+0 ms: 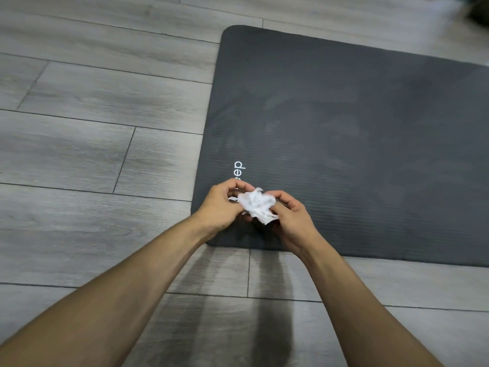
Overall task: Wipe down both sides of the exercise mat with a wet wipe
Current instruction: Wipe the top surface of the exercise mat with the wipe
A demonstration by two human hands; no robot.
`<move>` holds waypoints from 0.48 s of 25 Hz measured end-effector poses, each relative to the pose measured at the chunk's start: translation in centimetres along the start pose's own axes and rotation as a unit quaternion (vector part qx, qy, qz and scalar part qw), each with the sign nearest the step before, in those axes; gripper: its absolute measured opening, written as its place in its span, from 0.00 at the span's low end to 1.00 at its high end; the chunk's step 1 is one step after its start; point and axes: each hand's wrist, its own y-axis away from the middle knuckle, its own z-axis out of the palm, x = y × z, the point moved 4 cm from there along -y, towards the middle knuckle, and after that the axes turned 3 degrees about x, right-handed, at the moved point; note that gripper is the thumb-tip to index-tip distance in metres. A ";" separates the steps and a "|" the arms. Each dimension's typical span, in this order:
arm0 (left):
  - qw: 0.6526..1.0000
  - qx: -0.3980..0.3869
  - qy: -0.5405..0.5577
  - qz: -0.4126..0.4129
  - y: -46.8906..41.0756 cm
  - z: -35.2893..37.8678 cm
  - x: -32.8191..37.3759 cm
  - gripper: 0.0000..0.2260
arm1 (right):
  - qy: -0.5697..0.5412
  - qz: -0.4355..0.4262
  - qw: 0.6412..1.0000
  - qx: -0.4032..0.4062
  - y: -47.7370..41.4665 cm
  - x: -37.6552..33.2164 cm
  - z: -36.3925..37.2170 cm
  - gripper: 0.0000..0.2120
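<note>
Both hands, left hand [221, 207] and right hand [289, 221], clamped on crumpled white wet wipe [256, 205] above near corner of flat dark-grey foam exercise mat [344, 144]; faint smears suggesting upper side partly wiped, underside seemingly untouched.

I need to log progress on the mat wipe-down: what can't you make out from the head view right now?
- Exercise mat: its right end runs off the frame edge; the underside is hidden against the floor.
- White lettering: partly covered by the left hand.
- Wet wipe: crumpled between the left hand and right hand, so its dirtiness is unreadable.
- Dark object, top right corner: blurred and cropped.
</note>
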 end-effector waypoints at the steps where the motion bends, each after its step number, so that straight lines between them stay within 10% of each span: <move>1: 1.000 0.004 -0.006 0.008 0.3 0.0 0.2 0.09 | 0.018 -0.009 1.000 0.003 0.2 -0.2 0.2 0.10; 7: 0.979 0.052 -0.199 0.001 0.2 -2.6 -1.4 0.12 | 0.145 -0.024 0.983 0.113 0.5 -1.0 -1.2 0.05; 12: 0.885 0.222 -0.399 -0.090 0.9 -5.4 -2.2 0.25 | 0.485 -0.084 0.860 0.138 1.4 -1.3 -4.1 0.11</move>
